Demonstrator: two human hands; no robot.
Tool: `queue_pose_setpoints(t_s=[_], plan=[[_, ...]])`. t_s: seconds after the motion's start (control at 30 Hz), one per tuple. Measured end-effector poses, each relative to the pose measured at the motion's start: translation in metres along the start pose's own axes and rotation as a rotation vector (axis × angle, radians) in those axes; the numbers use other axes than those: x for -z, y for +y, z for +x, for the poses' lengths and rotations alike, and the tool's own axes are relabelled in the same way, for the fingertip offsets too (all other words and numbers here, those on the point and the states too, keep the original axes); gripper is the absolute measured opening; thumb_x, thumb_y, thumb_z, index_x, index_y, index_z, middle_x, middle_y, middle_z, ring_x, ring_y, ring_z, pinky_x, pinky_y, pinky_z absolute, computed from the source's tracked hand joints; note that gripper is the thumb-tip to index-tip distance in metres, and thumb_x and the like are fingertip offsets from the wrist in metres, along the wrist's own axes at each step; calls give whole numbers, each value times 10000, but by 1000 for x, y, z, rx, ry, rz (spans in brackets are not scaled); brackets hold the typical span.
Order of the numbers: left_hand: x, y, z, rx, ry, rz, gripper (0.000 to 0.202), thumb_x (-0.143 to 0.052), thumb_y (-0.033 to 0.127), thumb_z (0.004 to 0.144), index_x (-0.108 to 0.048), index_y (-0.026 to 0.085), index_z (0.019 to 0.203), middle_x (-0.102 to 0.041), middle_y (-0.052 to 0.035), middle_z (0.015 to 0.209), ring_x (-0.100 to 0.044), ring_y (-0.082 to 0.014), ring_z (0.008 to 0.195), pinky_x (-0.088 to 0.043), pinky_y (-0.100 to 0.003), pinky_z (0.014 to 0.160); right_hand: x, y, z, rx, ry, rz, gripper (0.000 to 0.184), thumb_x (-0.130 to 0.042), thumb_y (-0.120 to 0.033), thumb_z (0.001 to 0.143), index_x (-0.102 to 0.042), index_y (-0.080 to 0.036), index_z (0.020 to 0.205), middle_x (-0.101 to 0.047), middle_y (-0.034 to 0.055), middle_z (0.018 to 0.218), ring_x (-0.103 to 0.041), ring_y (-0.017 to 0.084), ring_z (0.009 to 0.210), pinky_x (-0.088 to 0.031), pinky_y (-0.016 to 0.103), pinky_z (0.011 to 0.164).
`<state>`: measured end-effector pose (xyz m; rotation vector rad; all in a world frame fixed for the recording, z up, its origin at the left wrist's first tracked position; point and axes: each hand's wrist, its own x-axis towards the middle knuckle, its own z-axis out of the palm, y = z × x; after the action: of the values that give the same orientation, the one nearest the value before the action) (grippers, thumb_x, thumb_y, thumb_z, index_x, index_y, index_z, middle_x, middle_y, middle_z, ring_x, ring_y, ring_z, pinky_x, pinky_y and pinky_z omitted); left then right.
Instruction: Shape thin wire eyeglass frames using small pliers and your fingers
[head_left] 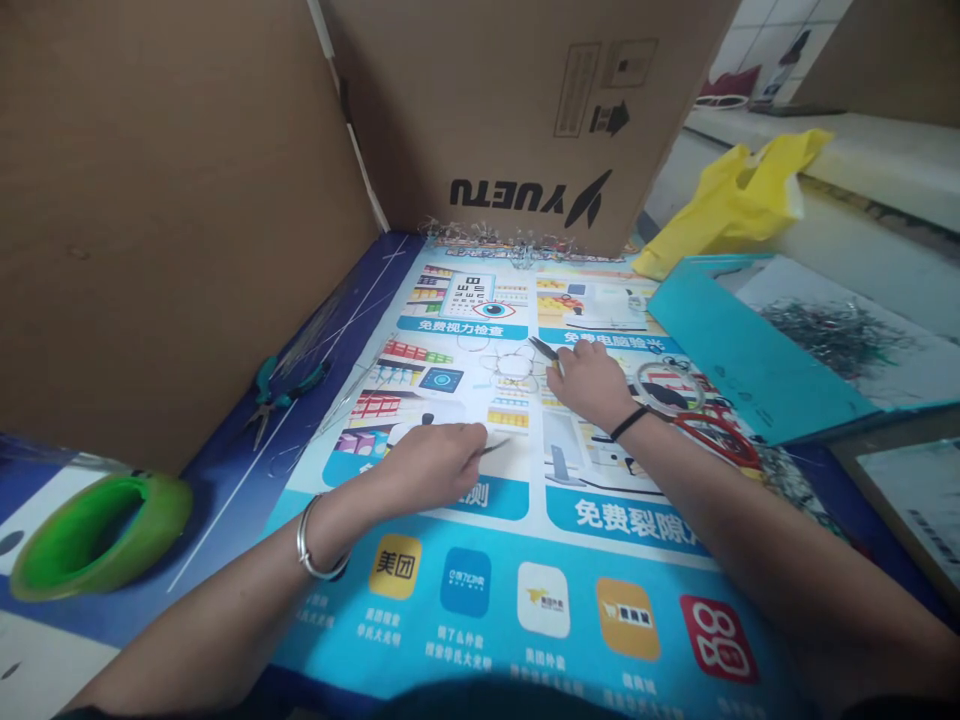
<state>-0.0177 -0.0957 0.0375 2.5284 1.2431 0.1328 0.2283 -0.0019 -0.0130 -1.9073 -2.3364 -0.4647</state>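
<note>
My left hand (431, 462) rests on a printed poster (525, 560) covering the table, fingers pinched on a thin metal wire piece (495, 447) that pokes out to the right. My right hand (589, 380) lies farther back, fingers closed round a small dark pointed tool (544, 349) whose tip sticks out to the left. Between the two hands lies a loose tangle of thin wire (514, 368) on the poster. A silver bangle sits on my left wrist and a black band on my right.
Green-handled pliers (281, 392) lie at the left by a tall cardboard wall (150, 200). A green ring-shaped holder (97, 535) sits front left. A YUETU cardboard box (517, 110) stands behind. A blue tray (750, 360) with metal bits, a yellow bag (739, 195) and red-handled scissors (712, 432) are at right.
</note>
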Motion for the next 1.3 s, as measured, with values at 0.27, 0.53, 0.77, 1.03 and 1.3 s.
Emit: queue_pose_setpoints(t_s=[0.27, 0.53, 0.77, 1.03, 1.3], plan=[[-11, -13, 13, 24, 344, -968, 89, -482, 243, 837, -452, 181, 893, -636, -37, 828, -608, -120, 738, -487, -244, 623, 2, 0, 0, -7, -5, -1, 418, -327, -397, 875, -585, -104, 1027, -546, 159, 967, -431, 286, 965, -357, 333, 720], [-19, -24, 17, 103, 250, -845, 102, -517, 269, 823, -548, 174, 804, -676, -41, 866, -619, -139, 830, -475, -276, 736, 2, 0, 1, 0, -14, 3, 425, -330, -405, 876, -581, -101, 1034, -545, 163, 969, -430, 289, 970, -351, 338, 733], [-22, -27, 18, 114, 227, -772, 111, -479, 280, 841, -527, 191, 796, -683, -28, 880, -618, -141, 840, -458, -286, 749, 1, 1, 1, 3, -13, 3, 421, -321, -398, 878, -582, -99, 1021, -546, 163, 961, -432, 286, 964, -343, 335, 729], [-24, -31, 22, 103, 206, -706, 138, -441, 270, 849, -551, 194, 816, -672, -16, 846, -596, -128, 795, -436, -276, 748, 3, -1, 0, -7, -21, 2, 432, -313, -406, 882, -586, -98, 1012, -547, 164, 954, -428, 286, 962, -332, 336, 727], [-24, -30, 22, 81, 215, -686, 149, -423, 248, 849, -563, 204, 823, -659, -2, 828, -585, -125, 774, -435, -276, 755, 6, -3, -3, -15, -15, -18, 454, -304, -437, 888, -554, -120, 1097, -550, 162, 997, -429, 301, 978, -331, 359, 732]])
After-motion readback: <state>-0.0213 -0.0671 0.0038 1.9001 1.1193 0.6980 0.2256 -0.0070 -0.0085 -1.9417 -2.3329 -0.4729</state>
